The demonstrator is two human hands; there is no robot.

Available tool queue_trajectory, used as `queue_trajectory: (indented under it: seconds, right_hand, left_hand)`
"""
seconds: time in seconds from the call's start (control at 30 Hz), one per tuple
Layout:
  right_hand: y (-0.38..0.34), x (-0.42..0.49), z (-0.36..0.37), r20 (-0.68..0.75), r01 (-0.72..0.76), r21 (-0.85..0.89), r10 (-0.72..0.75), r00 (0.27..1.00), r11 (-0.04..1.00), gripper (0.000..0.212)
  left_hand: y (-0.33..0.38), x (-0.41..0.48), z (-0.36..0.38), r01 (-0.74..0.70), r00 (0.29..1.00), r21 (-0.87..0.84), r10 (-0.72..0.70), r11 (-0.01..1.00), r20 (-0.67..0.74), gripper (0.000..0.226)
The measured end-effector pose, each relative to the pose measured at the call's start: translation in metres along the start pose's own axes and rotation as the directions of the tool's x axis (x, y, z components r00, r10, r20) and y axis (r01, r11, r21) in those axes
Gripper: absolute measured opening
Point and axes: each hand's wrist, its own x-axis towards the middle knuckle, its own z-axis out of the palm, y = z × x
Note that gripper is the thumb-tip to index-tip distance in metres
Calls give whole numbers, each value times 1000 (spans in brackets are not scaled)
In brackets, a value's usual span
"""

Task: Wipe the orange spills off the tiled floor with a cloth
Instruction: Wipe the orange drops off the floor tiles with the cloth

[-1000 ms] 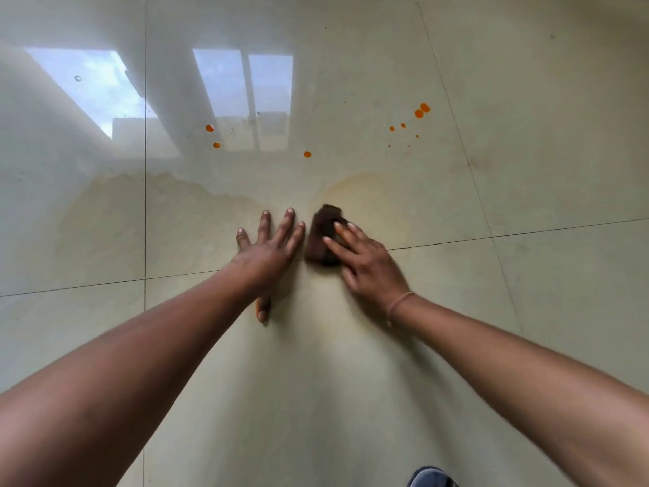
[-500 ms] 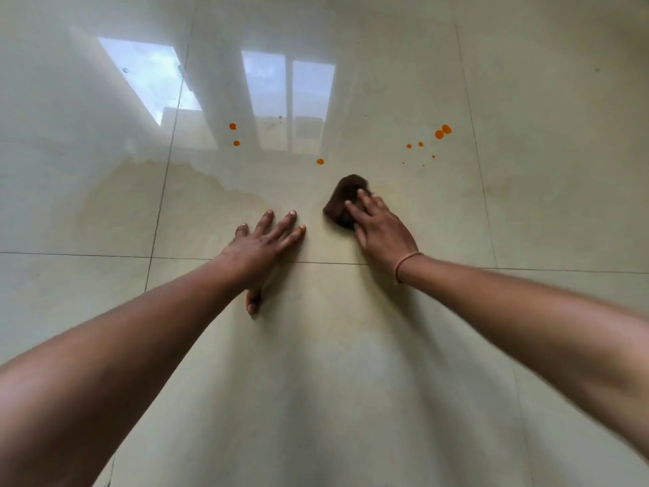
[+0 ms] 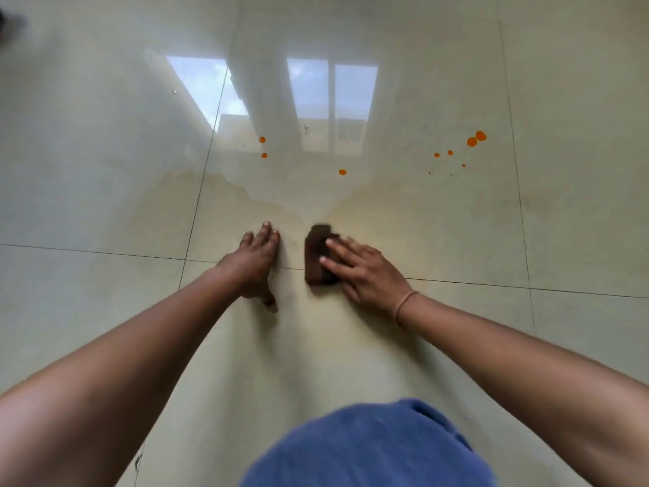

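My right hand (image 3: 365,272) presses flat on a dark brown cloth (image 3: 315,258) lying on the glossy cream tiled floor (image 3: 456,223), across a grout line. My left hand (image 3: 254,265) rests open and flat on the floor just left of the cloth, fingers spread, holding nothing. Beyond the hands lie orange drops: two small ones (image 3: 263,147) at the far left, one (image 3: 342,172) in the middle, and a cluster (image 3: 472,141) with several smaller specks at the far right. A faint yellowish smear (image 3: 382,212) spreads on the tile beyond the cloth.
My knee in blue fabric (image 3: 368,448) fills the bottom centre. Window reflections (image 3: 316,100) shine on the tiles farther out. A dark object (image 3: 7,22) sits at the top left corner. Grout lines cross the floor.
My right hand has pulled the cloth back toward me, from just under the middle orange drop to the grout line. The left hand stays planted. The blue knee has come into view.
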Motion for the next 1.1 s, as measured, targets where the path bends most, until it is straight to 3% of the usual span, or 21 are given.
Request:
queue_trajectory:
  seconds: [0.07, 0.1, 0.17, 0.2, 0.23, 0.3, 0.37, 0.43, 0.5, 0.53, 0.57, 0.63, 0.7, 0.73, 0.8, 0.83, 0.9, 0.97, 1.0, 1.03, 1.1]
  right_hand:
    - [29, 6, -11, -9, 85, -48, -85, 996, 995, 51]
    - [40, 16, -20, -52, -110, 5, 110, 993, 994, 49]
    - [44, 37, -29, -124, -551, 130, 565, 816, 824, 49]
    - [35, 42, -26, -124, -607, 127, 620, 775, 784, 50]
    - [24, 44, -22, -132, -527, 93, 535, 835, 845, 51]
    - [14, 27, -17, -10, -88, -13, 88, 996, 996, 49]
    - [42, 16, -25, 43, 178, -94, -174, 984, 980, 48]
    - [72, 39, -36, -71, -132, -39, 129, 989, 990, 48]
    - [75, 70, -33, -164, -605, 115, 616, 770, 787, 51]
    - [65, 84, -29, -177, -672, 129, 683, 708, 729, 52]
    - [55, 93, -23, -192, -612, 99, 618, 762, 785, 52]
    - [44, 88, -16, -83, -230, -11, 228, 970, 973, 51]
    - [69, 83, -24, -36, -25, -114, 21, 999, 993, 52]
    - [82, 92, -30, -63, -183, -90, 178, 982, 979, 52]
    - [83, 112, -37, -200, -615, 146, 632, 749, 775, 53]
    - [71, 124, -33, -198, -659, 161, 678, 708, 735, 54]
    - [41, 127, -20, -105, -338, 16, 338, 935, 941, 52]
    - [48, 122, -19, -13, 63, -87, -64, 998, 994, 52]
    - [58, 129, -23, -52, 17, -91, -22, 998, 996, 52]
    - [67, 141, -26, -117, -214, -18, 211, 970, 977, 52]
    - [54, 168, -21, -182, -623, 169, 645, 742, 764, 52]
  left_hand:
    - [5, 3, -9, 16, 998, 8, -16, 1000, 55, 154]
    - [9, 4, -14, 27, 997, 23, -29, 999, 73, 154]
    - [16, 2, -23, 53, 996, 45, -56, 998, 69, 147]
    - [20, 2, -27, 63, 997, 49, -65, 997, 43, 141]
    - [22, 1, -29, 70, 998, 44, -70, 997, 5, 137]
    - [22, 8, -31, 80, 995, 21, -79, 997, -57, 136]
    - [20, 17, -30, 96, 993, -49, -100, 994, -67, 143]
    - [15, 29, -33, 90, 992, -130, -100, 987, -74, 149]
    - [13, 39, -34, 78, 993, -176, -92, 981, -70, 153]
    - [13, 43, -34, 76, 994, -182, -89, 980, -67, 155]
    - [13, 46, -34, 74, 994, -181, -86, 981, -62, 156]
    - [13, 47, -34, 76, 995, -172, -86, 982, -54, 156]
    - [13, 46, -32, 69, 996, -162, -79, 984, -52, 155]
    - [11, 47, -32, 66, 995, -161, -77, 985, -63, 156]
    - [12, 46, -32, 64, 994, -150, -76, 987, -77, 156]
    - [12, 47, -33, 61, 994, -146, -73, 987, -77, 155]
    - [10, 47, -31, 46, 995, -145, -58, 988, -86, 151]
    - [-1, 45, -32, 23, 988, -150, -45, 988, -145, 144]
    - [-10, 45, -33, 15, 980, -157, -46, 987, -196, 141]
    - [-21, 44, -36, 24, 966, -164, -65, 986, -249, 139]
    - [-48, 46, -45, 75, 943, -182, -129, 980, -307, 140]
